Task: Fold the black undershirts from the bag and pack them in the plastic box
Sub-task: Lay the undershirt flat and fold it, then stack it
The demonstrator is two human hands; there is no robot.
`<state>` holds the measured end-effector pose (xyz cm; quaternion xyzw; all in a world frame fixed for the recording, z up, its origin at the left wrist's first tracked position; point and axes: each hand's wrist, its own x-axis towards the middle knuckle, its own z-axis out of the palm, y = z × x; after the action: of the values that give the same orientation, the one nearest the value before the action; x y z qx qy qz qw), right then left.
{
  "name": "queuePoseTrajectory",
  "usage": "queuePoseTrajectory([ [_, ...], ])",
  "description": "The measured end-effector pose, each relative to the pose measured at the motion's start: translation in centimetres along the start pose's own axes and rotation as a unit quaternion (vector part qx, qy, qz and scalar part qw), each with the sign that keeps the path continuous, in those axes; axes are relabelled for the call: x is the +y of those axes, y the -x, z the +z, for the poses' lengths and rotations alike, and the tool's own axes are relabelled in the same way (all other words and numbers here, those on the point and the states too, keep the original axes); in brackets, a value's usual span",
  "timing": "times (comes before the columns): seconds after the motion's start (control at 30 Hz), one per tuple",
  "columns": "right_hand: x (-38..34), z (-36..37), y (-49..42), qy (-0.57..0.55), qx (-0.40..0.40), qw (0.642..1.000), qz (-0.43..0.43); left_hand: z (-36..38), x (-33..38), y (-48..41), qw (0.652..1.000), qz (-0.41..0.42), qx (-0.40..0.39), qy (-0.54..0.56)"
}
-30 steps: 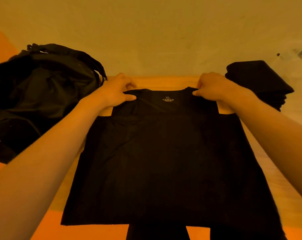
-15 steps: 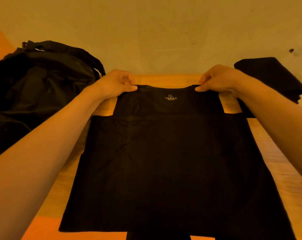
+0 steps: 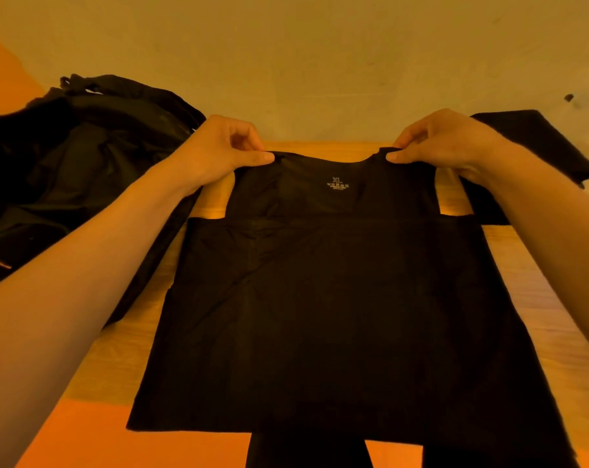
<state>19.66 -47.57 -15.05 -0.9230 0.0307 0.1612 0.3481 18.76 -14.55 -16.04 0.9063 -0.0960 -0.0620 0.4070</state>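
Black fabric undershirt (image 3: 320, 298) flat on the wooden worktop (image 3: 117, 352), frame centre.
I note the left hand (image 3: 215, 153) and right hand (image 3: 445, 143) apart, each pinching a shoulder strap; crumpled black bag (image 3: 66, 163) lies left of frame.

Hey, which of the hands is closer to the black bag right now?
Left. The left hand pinches one shoulder of the undershirt right beside the bag; the right hand pinches the other shoulder, across the neckline from it.
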Motion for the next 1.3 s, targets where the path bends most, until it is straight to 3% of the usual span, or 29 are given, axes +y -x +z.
queuePoseTrajectory([
  [0.13, 0.3, 0.4, 3.6, 0.038, 0.098, 0.985, -0.14, -0.5, 1.0, 3.3, 0.994, 0.096, 0.042, -0.011],
  [0.3, 1.7, 1.1, 8.5, 0.049, 0.164, 0.954, -0.246, -0.9, 0.8, 7.8, 0.986, 0.155, 0.063, -0.018],
  [0.5, 3.9, 3.0, 13.0, 0.09, 0.143, 0.927, -0.336, 0.9, 0.3, 12.1, 0.987, 0.157, 0.017, -0.03],
  [0.8, 7.2, 6.2, 15.0, 0.213, 0.065, 0.907, -0.357, 3.3, -1.8, 14.4, 0.982, 0.158, -0.03, -0.1],
  [0.87, 7.6, 6.0, 15.6, 0.212, 0.083, 0.907, -0.354, 3.4, -1.8, 14.7, 0.983, 0.153, -0.007, -0.101],
  [0.97, 8.1, 5.2, 16.2, 0.189, 0.174, 0.905, -0.339, 4.1, -0.9, 14.4, 0.988, 0.121, 0.06, -0.071],
  [1.03, 8.5, 4.9, 16.0, 0.194, 0.223, 0.911, -0.288, 5.2, 0.6, 13.9, 0.984, 0.118, 0.08, -0.108],
  [1.13, 9.0, 4.8, 15.0, 0.216, 0.197, 0.937, -0.19, 8.4, 4.1, 13.4, 0.974, 0.148, 0.018, -0.172],
  [1.3, 9.8, 5.2, 12.9, 0.218, 0.214, 0.927, -0.217, 14.5, 7.4, 11.9, 0.915, 0.197, -0.106, -0.335],
])
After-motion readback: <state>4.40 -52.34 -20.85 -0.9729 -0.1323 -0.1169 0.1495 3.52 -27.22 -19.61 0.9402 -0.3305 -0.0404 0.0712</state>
